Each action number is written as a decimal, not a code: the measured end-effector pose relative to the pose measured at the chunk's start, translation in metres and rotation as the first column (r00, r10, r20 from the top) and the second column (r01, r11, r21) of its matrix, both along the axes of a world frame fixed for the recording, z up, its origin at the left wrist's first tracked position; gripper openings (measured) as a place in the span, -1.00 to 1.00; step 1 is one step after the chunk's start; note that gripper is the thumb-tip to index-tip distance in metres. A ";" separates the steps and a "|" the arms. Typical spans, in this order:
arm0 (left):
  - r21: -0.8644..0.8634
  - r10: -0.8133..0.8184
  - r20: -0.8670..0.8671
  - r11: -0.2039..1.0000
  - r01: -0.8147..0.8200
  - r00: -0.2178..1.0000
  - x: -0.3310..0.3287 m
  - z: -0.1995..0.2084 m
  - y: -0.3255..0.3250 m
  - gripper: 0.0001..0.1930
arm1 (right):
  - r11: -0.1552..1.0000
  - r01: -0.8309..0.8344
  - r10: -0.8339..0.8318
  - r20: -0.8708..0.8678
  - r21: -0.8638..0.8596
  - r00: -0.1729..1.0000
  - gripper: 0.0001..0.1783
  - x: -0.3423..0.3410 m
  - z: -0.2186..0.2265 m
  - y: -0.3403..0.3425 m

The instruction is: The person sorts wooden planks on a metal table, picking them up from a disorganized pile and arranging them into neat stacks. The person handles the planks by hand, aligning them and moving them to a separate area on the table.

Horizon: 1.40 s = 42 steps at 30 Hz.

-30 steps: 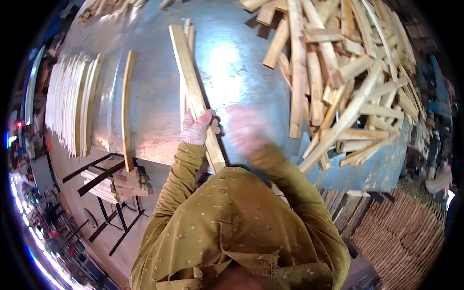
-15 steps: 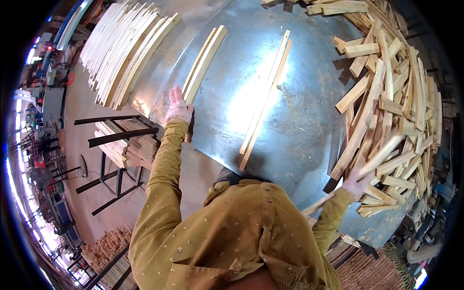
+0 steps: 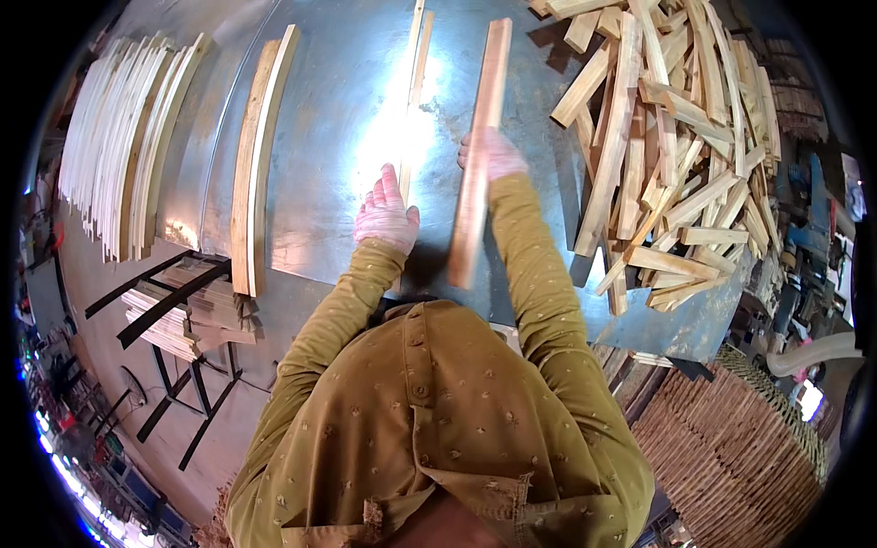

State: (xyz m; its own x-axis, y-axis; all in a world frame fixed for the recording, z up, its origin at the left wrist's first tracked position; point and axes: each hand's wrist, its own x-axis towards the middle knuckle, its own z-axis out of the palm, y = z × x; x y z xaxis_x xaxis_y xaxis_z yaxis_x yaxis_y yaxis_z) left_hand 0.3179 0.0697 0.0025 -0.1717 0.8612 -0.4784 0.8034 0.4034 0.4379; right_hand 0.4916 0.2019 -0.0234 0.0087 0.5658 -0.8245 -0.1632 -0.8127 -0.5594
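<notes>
My right hand (image 3: 501, 153) grips a wooden strip (image 3: 491, 78), held lengthwise above the metal table (image 3: 329, 119); motion blurs the strip a little. My left hand (image 3: 385, 216) is open, fingers stretched out, at the near part of two narrow strips (image 3: 423, 59) lying side by side. The hand hides part of them, and I cannot tell whether it touches them. Further left, another pair of strips (image 3: 260, 164) lies close together, their near ends at the table's edge.
A row of many pale strips (image 3: 128, 146) lies at the far left. Jumbled wood pieces (image 3: 685, 173) are heaped on the right. Below the table's left edge stands a black metal frame (image 3: 187, 365) with stacked wood (image 3: 174, 315). A large wood stack (image 3: 731, 438) is at lower right.
My right hand has swung left from beside the heap, bringing a strip over the table. My left hand has left the left-hand pair for the middle pair. The view has shifted right.
</notes>
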 end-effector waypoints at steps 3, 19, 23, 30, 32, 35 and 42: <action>0.084 -0.015 0.049 0.996 0.011 0.999 -0.004 -0.003 -0.008 0.08 | 0.390 -0.910 0.427 0.848 0.141 0.314 -0.68 -0.031 0.009 -0.023; 0.434 -0.113 0.439 0.895 -0.100 0.891 0.046 0.059 0.026 -0.12 | 0.591 0.582 -0.658 -0.083 0.559 0.748 -0.36 0.167 0.146 0.050; 0.007 -0.024 0.905 0.999 0.041 0.425 0.084 0.066 0.063 -0.16 | 0.668 -0.356 0.097 0.398 0.654 0.912 -0.46 0.113 0.101 -0.108; -0.220 0.147 0.909 0.964 0.148 0.390 0.096 0.072 0.000 -0.41 | 0.658 -0.660 -0.272 0.932 0.362 0.241 -0.53 0.199 0.069 -0.031; -0.209 0.160 0.934 0.970 0.125 0.321 0.079 0.081 -0.035 -0.37 | 0.692 -0.713 -0.266 0.959 0.118 -0.100 -0.47 0.190 0.046 -0.023; -0.140 0.204 0.936 0.963 -0.228 0.287 0.073 0.103 -0.076 -0.49 | 0.814 -0.579 -0.097 0.992 0.033 -0.079 -0.43 0.189 0.001 -0.001; 0.311 0.449 0.207 0.812 -0.494 0.869 -0.025 0.034 -0.081 -0.57 | 0.793 0.179 -0.027 -0.259 0.582 0.965 -0.49 0.146 -0.004 -0.065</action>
